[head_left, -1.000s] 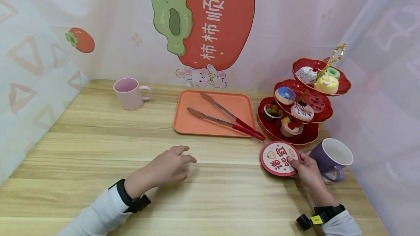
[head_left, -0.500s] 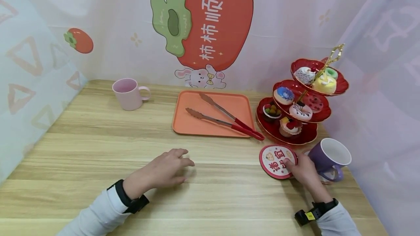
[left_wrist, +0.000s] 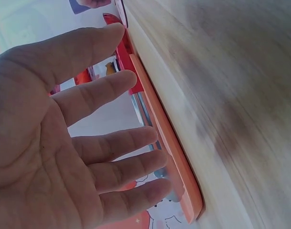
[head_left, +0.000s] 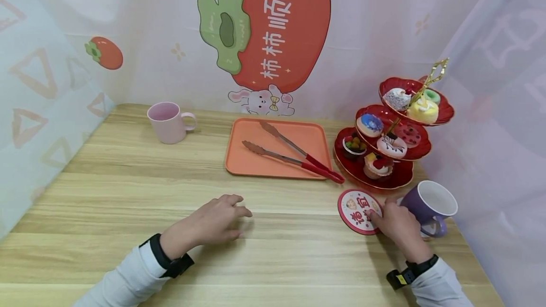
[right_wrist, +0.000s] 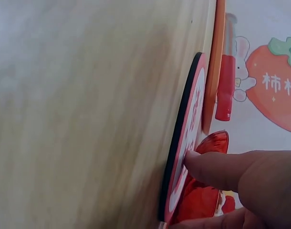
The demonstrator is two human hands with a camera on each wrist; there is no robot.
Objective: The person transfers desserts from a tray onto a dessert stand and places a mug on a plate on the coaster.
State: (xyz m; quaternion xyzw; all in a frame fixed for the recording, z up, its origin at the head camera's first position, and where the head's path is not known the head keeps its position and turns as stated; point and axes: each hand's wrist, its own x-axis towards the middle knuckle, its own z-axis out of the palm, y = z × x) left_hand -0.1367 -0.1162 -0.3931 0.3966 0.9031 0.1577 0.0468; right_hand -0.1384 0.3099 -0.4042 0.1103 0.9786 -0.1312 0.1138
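A round coaster [head_left: 357,211] with a red rim and red characters is low at the table's right side, seen edge-on in the right wrist view, its dark base close to the wood. My right hand [head_left: 398,226] pinches its right edge, the thumb [right_wrist: 212,167] on the printed face; the other fingers are mostly hidden. Just right of that hand stands a purple mug [head_left: 428,205], apparently on another coaster largely covered from view. My left hand [head_left: 215,221] hovers over the middle of the table with fingers spread, and its palm [left_wrist: 36,157] holds nothing.
An orange tray [head_left: 239,165] lies at the back with red-handled tongs [head_left: 315,167] across it, handles overhanging its right corner. Behind the coaster rises a red three-tier stand [head_left: 401,176] of cakes and doughnuts. A pink mug [head_left: 166,124] stands back left. Printed curtains border the table.
My right hand has lowered the coaster toward the table, shifting it slightly nearer to me. My left hand has barely moved.
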